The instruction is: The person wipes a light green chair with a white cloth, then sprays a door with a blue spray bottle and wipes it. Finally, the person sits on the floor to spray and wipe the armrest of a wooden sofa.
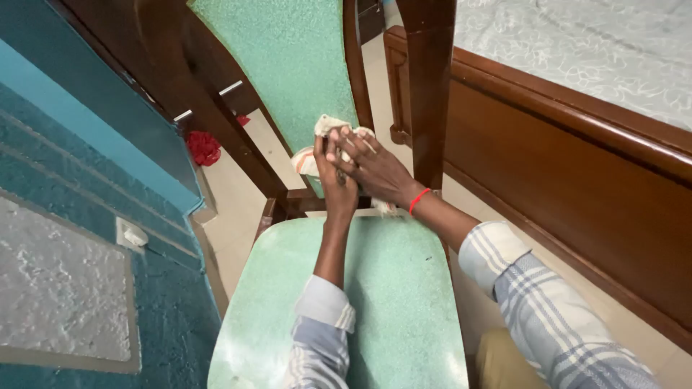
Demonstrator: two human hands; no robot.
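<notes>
A wooden chair has a pale green seat (389, 288) and a green backrest panel (288, 65). At the bottom of the backrest, both hands press a crumpled white cloth (326, 127). My left hand (333, 181) grips the cloth from below. My right hand (375, 169), with a red band on the wrist, lies over the left one with fingers on the cloth. Part of the cloth is hidden under the hands.
A dark wooden chair post (429, 86) rises right beside my right hand. A wooden bed frame (577, 187) with a light bedspread (591, 43) stands to the right. A teal wall (79, 187) with a white switch (131, 234) is at left. A red cloth (203, 148) lies on the floor.
</notes>
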